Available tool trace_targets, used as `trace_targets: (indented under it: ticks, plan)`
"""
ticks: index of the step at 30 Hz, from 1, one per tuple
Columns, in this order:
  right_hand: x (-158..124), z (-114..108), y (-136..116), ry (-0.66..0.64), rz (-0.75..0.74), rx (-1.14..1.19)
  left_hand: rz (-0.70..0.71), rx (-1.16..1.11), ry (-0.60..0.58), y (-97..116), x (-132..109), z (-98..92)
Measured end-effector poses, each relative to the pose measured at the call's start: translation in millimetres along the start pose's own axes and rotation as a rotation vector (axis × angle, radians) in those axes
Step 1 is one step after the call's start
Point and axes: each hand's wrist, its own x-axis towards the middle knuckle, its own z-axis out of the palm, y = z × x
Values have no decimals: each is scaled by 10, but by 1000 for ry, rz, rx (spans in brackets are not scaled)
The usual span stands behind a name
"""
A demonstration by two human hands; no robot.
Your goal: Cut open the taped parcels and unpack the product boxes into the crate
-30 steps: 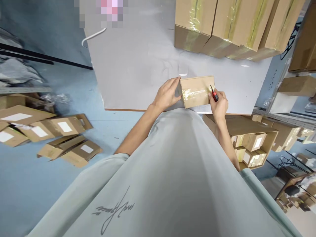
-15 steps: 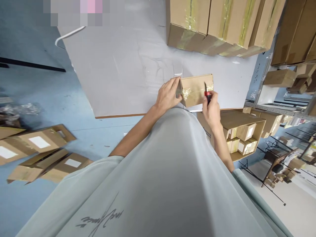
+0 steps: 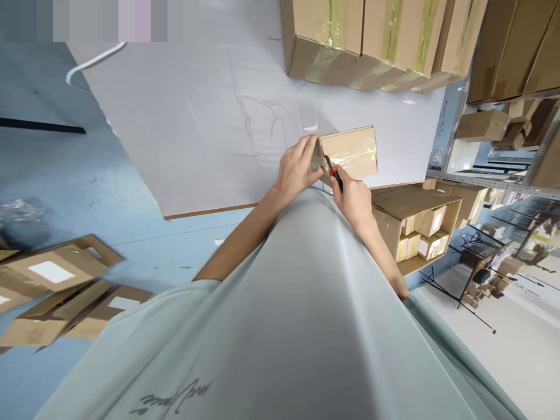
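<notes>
A small taped cardboard box (image 3: 352, 151) lies on the white table (image 3: 210, 128) close to its near edge. My left hand (image 3: 298, 166) grips the box's left end, fingers curled over the top corner. My right hand (image 3: 352, 198) is closed around a red-and-black utility knife (image 3: 335, 173), whose tip rests at the left end of the clear tape strip on the box's front face.
Large taped cartons (image 3: 371, 44) stand at the table's far side. An open carton of small boxes (image 3: 420, 224) sits on the floor to the right, below metal shelving (image 3: 494, 146). Flat labelled boxes (image 3: 56, 286) lie scattered on the blue floor at left.
My right hand has drawn the knife leftward along the box's taped front, from its right end to its left end beside my left hand. The view has shifted slightly right.
</notes>
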Motion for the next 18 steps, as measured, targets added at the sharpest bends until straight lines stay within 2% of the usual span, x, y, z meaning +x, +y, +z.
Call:
trace_targets:
  ticks: [7,12,18]
  plan:
    - [80,-172,-265,-19,35,-97,44,17,-34,-83,57,-106]
    - [-16,-205,-281,-79,72,-147,85,38,-54,-101,67,-150]
    - [-44,-160,-312,-57,73,-159,98,51,-68,-103,74,-178]
